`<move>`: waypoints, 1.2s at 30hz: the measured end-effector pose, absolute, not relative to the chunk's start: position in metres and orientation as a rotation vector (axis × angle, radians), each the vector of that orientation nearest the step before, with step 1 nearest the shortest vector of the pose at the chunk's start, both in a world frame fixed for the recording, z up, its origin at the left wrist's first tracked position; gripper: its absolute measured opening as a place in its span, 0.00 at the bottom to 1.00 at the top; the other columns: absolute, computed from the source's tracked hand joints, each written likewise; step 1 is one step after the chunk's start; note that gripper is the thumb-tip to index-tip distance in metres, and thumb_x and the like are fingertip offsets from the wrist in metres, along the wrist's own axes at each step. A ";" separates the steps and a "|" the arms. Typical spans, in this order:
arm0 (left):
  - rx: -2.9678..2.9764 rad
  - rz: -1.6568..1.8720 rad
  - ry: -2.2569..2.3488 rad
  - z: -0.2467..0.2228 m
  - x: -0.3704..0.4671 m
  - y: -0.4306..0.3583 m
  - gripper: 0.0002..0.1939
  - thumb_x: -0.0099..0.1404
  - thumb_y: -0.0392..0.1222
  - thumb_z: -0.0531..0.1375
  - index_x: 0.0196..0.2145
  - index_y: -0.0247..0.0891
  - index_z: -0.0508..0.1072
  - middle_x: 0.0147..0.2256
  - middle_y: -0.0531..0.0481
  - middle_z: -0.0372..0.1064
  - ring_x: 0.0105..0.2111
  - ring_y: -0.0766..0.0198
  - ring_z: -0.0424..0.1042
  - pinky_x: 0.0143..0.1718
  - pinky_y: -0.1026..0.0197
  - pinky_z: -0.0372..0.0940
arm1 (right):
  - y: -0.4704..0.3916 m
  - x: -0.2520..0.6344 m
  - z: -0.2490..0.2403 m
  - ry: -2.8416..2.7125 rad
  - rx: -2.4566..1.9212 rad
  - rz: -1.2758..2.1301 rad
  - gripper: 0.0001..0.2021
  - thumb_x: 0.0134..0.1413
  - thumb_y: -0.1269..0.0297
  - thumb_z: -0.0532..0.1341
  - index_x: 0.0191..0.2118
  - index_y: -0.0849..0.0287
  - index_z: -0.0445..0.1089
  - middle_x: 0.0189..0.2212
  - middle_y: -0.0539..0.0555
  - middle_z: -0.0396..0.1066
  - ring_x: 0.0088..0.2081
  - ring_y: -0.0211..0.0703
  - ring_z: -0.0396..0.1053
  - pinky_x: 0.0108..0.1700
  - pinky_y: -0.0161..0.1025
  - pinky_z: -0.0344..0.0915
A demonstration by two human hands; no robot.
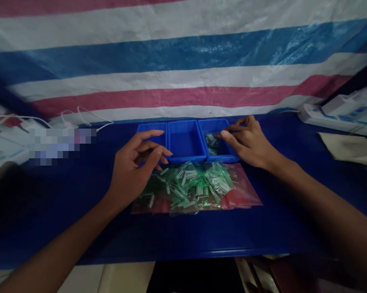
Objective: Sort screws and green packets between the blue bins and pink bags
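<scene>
My left hand (pixel 134 165) hovers over the front of the left blue bin (pixel 143 127), its fingers loosely curved and apart, with nothing seen in them. At the right blue bin (pixel 213 123), my right hand (pixel 247 140) reaches over the right side, thumb and fingers spread apart. Inside that bin lie small clear packets (pixel 212 140). Between these two stands the middle blue bin (pixel 185 140), its floor bare. In front of the bins, several greenish clear bags (pixel 186 183) of small white strip-like pieces rest on a reddish plastic bag (pixel 241 197).
Blue covering spreads over the table (pixel 183 236). Power strips with white cables (pixel 101 120) sit at the left, and another power strip (pixel 317 120) at the right. A beige sheet (pixel 345 148) lies at the right. Behind hangs a striped plastic sheet (pixel 183 53).
</scene>
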State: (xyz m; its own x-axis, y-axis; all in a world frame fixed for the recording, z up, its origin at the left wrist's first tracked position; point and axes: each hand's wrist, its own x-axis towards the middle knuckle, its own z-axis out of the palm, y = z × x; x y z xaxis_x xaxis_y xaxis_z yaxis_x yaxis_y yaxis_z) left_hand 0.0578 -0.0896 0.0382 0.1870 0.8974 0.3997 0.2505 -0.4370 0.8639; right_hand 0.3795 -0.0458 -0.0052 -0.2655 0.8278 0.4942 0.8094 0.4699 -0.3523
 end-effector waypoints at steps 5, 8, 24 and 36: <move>1.857 1.290 1.114 0.038 0.058 -0.089 0.13 0.73 0.49 0.66 0.53 0.48 0.77 0.36 0.53 0.83 0.31 0.60 0.80 0.30 0.58 0.79 | -0.044 0.386 -0.007 -2.083 -1.340 0.082 0.35 0.73 0.32 0.47 0.37 0.51 0.83 0.40 0.61 0.81 0.55 0.67 0.69 0.62 0.75 0.64; 1.861 1.297 1.129 0.039 0.058 -0.089 0.12 0.73 0.48 0.66 0.53 0.49 0.77 0.37 0.54 0.83 0.31 0.60 0.80 0.31 0.57 0.79 | -0.043 0.389 -0.006 -2.017 -1.330 0.123 0.35 0.73 0.32 0.48 0.37 0.50 0.84 0.39 0.61 0.80 0.53 0.64 0.71 0.62 0.72 0.66; 1.872 1.312 1.152 0.041 0.057 -0.090 0.10 0.75 0.50 0.66 0.52 0.51 0.78 0.38 0.56 0.83 0.32 0.61 0.81 0.32 0.57 0.78 | -0.068 0.370 0.011 -2.242 -1.214 -0.055 0.26 0.77 0.45 0.50 0.49 0.49 0.84 0.56 0.60 0.80 0.64 0.75 0.67 0.61 0.81 0.61; 2.269 1.339 1.156 0.032 0.056 -0.089 0.07 0.78 0.42 0.63 0.46 0.48 0.82 0.40 0.58 0.84 0.38 0.63 0.83 0.40 0.57 0.78 | -0.110 0.316 0.013 -2.443 -0.458 -0.155 0.15 0.74 0.71 0.62 0.61 0.64 0.75 0.50 0.57 0.84 0.50 0.51 0.81 0.47 0.49 0.76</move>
